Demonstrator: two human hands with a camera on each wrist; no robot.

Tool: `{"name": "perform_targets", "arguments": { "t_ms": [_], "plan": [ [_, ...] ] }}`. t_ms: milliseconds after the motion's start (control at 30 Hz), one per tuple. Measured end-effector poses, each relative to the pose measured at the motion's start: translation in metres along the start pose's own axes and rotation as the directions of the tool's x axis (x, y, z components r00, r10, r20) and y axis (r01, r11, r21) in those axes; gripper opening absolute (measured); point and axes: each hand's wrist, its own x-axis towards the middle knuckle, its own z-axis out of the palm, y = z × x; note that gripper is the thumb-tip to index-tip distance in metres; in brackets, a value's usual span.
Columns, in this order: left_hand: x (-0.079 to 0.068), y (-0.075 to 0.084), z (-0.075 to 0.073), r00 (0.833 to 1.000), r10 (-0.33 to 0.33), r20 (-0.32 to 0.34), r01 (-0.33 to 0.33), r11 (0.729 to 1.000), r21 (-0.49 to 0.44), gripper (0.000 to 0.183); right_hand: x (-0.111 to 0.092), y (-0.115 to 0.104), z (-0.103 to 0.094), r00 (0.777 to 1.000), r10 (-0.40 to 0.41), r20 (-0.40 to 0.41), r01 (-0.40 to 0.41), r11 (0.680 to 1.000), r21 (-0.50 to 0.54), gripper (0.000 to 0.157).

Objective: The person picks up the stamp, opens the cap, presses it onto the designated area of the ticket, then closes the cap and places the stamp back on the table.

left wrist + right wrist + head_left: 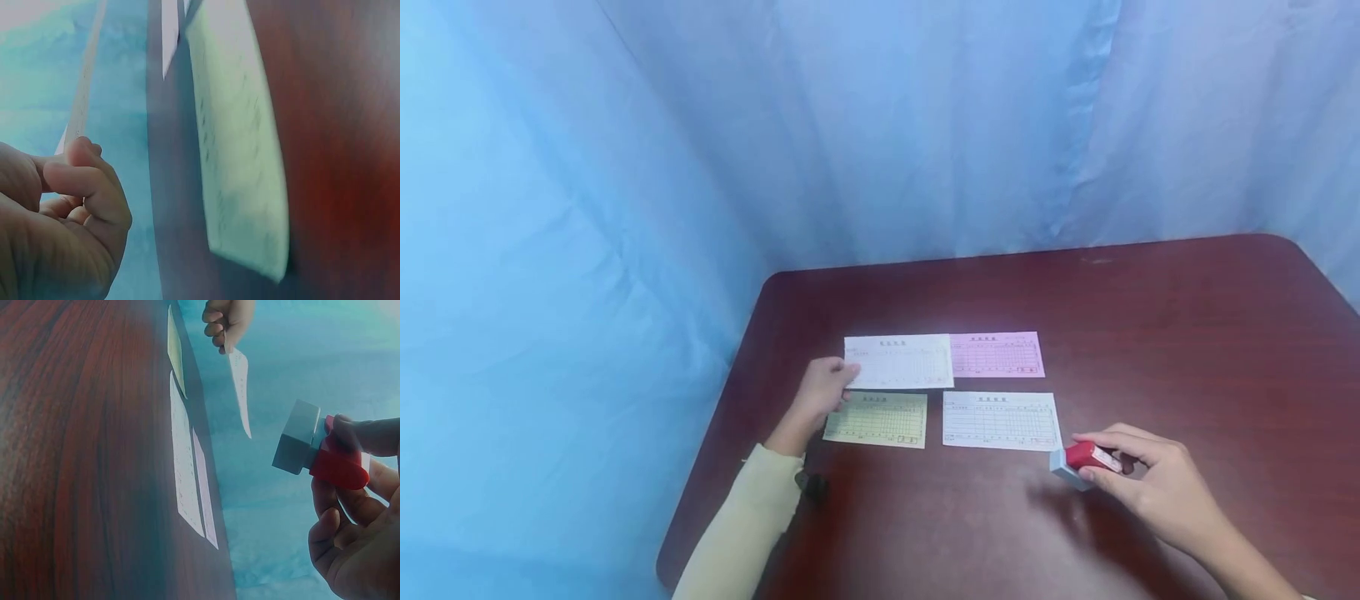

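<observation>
My left hand [822, 390] pinches the left edge of a white printed form [904, 360] between thumb and fingers. In the right wrist view this form [240, 387] hangs raised above the table. My right hand [1167, 479] grips a red stamp [1081, 455] with a pale grey block at its lower end. The stamp is held up off the table, near the lower right corner of a second white form [1000, 421]. A yellow form [880, 423] lies just below my left hand. The raised form partly overlaps a pink form [1000, 354] in the head view.
The dark red-brown table [1195, 350] has rounded corners. Blue curtains [910, 125] hang along its back and left side. The yellow, pink and lower white forms lie flat, each with a small red box mark at its lower right.
</observation>
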Motion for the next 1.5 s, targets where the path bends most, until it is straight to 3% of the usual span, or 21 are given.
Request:
{"name": "perform_targets", "arguments": {
  "t_ms": [300,567,900,1233,1500],
  "plan": [
    [0.041,-0.001,-0.019,0.999,-0.016,-0.038,0.023,0.981,0.194,0.022,0.0,0.001,-0.001,1.0,0.009,-0.008,-0.009,1.0,-0.003,0.044],
    [0.065,-0.005,-0.02,0.999,0.009,-0.054,0.01,0.94,0.342,0.029,-0.003,0.005,-0.001,0.999,0.003,-0.04,-0.003,1.0,-0.013,0.044],
    [0.075,-0.01,-0.008,0.995,0.067,-0.074,-0.015,0.836,0.548,0.04,-0.002,0.009,0.001,0.997,-0.025,-0.07,0.023,0.999,-0.034,0.045],
    [0.072,-0.012,0.001,0.986,0.055,-0.154,0.067,0.723,0.687,0.031,-0.002,0.013,0.001,0.995,-0.051,-0.08,0.047,0.997,-0.054,0.046],
    [0.065,-0.008,-0.004,0.976,0.093,-0.197,0.075,0.707,0.704,0.035,0.0,0.015,0.002,0.996,-0.038,-0.079,0.035,0.998,-0.045,0.046]
  ]
}}
